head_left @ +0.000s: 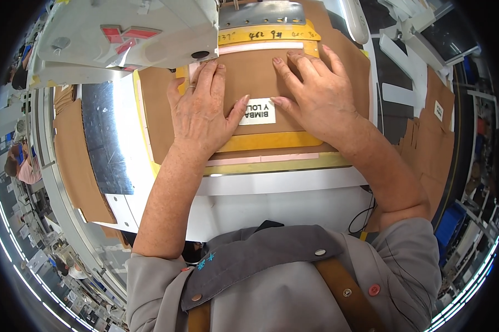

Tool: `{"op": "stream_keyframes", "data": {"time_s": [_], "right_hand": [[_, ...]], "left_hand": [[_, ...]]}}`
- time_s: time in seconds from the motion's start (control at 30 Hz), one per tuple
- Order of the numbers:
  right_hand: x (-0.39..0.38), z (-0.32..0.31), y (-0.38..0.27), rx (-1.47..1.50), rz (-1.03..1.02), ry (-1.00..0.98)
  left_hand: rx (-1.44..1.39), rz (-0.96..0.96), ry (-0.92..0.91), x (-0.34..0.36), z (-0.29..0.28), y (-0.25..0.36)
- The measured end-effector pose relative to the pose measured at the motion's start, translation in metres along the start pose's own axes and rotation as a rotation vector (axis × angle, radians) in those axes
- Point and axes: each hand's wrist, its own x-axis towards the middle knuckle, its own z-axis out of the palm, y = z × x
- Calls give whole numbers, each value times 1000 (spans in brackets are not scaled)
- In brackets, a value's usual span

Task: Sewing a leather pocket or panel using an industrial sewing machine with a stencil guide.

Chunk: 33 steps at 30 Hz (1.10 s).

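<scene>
A brown flat panel (249,80), like leather or fabric, lies within a yellow template (271,142) on a larger brown sheet (155,122). My left hand (199,108) rests on the panel's left side, fingers stretched toward its far edge; a ring shows on one finger. On the right side my right hand (327,94) lies with fingers spread, their tips close to the far edge. A white printed label (260,113) sits between my two thumbs, partly covered at its left by the left thumb. Along the far edge runs a white strip (266,46).
A white machine head (122,41) overhangs the far left, close to my left fingers. Beyond the template is a grey metal plate (266,14). Brown pieces (78,160) are stacked at left, and more brown pieces (432,144) lie at right. A dark cable (362,218) hangs near my right forearm.
</scene>
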Motion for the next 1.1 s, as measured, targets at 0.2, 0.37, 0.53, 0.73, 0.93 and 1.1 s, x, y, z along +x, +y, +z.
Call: {"op": "stream_keyframes", "data": {"time_s": [0.2, 0.37, 0.53, 0.73, 0.93, 1.1], "right_hand": [[3, 0, -1, 2, 3, 14], [-1, 2, 1, 26, 10, -4], [3, 2, -3, 30, 9, -14], [9, 3, -3, 39, -39, -6], [16, 6, -7, 32, -67, 7], [21, 7, -13, 46, -65, 5]], "left_hand": [[46, -23, -49, -3, -7, -7], [110, -27, -85, -4, -8, -12], [120, -39, -108, -7, -10, -20], [168, -43, -151, -8, -17, -21], [182, -51, -154, -10, -18, -27], [211, -45, -153, -9, -23, -30]]}}
